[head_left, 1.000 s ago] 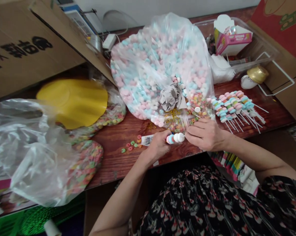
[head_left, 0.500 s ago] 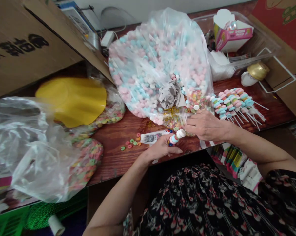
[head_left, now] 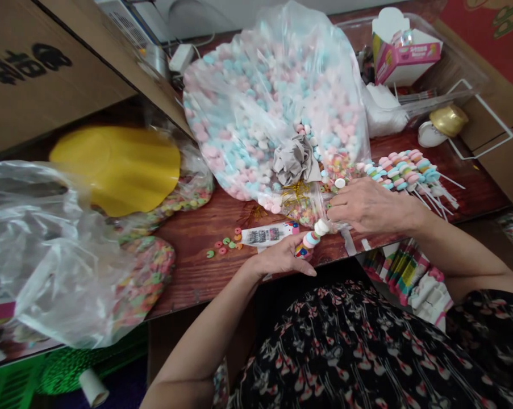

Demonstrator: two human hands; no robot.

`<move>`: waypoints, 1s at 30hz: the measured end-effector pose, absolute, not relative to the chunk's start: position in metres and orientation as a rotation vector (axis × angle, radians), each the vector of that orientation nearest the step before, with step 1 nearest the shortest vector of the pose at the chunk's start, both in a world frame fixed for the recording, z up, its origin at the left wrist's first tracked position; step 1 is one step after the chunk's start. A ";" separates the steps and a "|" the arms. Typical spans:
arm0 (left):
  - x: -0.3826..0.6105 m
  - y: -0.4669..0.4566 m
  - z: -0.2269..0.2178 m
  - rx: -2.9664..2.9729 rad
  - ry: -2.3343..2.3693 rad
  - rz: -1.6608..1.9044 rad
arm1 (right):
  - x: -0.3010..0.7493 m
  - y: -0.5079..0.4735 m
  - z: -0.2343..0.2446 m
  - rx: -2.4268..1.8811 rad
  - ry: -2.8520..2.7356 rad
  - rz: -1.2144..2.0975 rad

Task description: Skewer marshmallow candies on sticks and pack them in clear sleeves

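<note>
My left hand [head_left: 284, 257] is closed around a candy skewer [head_left: 311, 238] of pink, blue and white discs, its white end tilted up to the right. My right hand [head_left: 365, 205] reaches into a clear bag of small candy rings [head_left: 303, 209], fingers curled together. Whatever its fingertips pinch is hidden. One white disc [head_left: 340, 183] shows just above its knuckles. A printed white wrapper [head_left: 267, 233] lies beside my left hand, with several loose candy rings [head_left: 226, 243] to its left. Right of my right hand lies a stack of candy skewers [head_left: 403, 170] on white sticks.
A big clear bag of pastel candy discs [head_left: 247, 102] fills the back, with crumpled grey paper [head_left: 296, 159] in front. At left are a yellow sheet [head_left: 120, 167] and a plastic bag [head_left: 64, 250]. A clear tray [head_left: 464, 74] and gold cup [head_left: 449, 119] stand at right.
My left hand and its skewer have shifted slightly right and down. My right hand has moved a little right, still at the candy ring bag. The view has shifted slightly.
</note>
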State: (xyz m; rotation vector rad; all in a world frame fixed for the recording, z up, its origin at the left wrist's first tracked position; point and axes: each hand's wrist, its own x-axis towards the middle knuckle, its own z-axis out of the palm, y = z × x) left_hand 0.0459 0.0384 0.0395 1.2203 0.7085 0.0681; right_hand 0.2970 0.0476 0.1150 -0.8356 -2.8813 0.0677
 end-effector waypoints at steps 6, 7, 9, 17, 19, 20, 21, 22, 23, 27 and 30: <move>0.049 0.038 0.039 1.136 0.705 0.093 | 0.287 0.045 0.104 -0.800 -2.893 0.086; 0.049 0.038 0.039 1.121 0.702 0.092 | 0.284 0.045 0.103 -0.802 -2.910 0.104; 0.050 0.038 0.038 1.107 0.707 0.100 | 0.277 0.044 0.102 -0.807 -2.956 0.169; 0.064 0.030 0.033 1.113 0.775 0.108 | 0.234 0.031 0.068 -0.656 -2.885 0.385; 0.061 0.031 0.036 1.106 0.787 0.205 | 0.233 0.031 0.059 -0.634 -2.807 0.345; 0.057 0.033 0.039 1.102 0.784 0.259 | 0.235 0.033 0.057 -0.633 -2.783 0.317; 0.052 0.035 0.042 1.103 0.780 0.301 | 0.238 0.036 0.057 -0.641 -2.763 0.286; 0.047 0.036 0.044 1.114 0.778 0.324 | 0.243 0.039 0.058 -0.661 -2.743 0.256; 0.041 0.037 0.046 1.139 0.783 0.334 | 0.247 0.043 0.061 -0.691 -2.719 0.233; 0.032 0.030 0.047 1.243 0.875 0.424 | 0.255 0.050 0.068 -0.767 -2.603 0.326; 0.039 0.020 0.040 1.244 0.943 0.513 | 0.245 0.045 0.065 -0.754 -2.483 0.590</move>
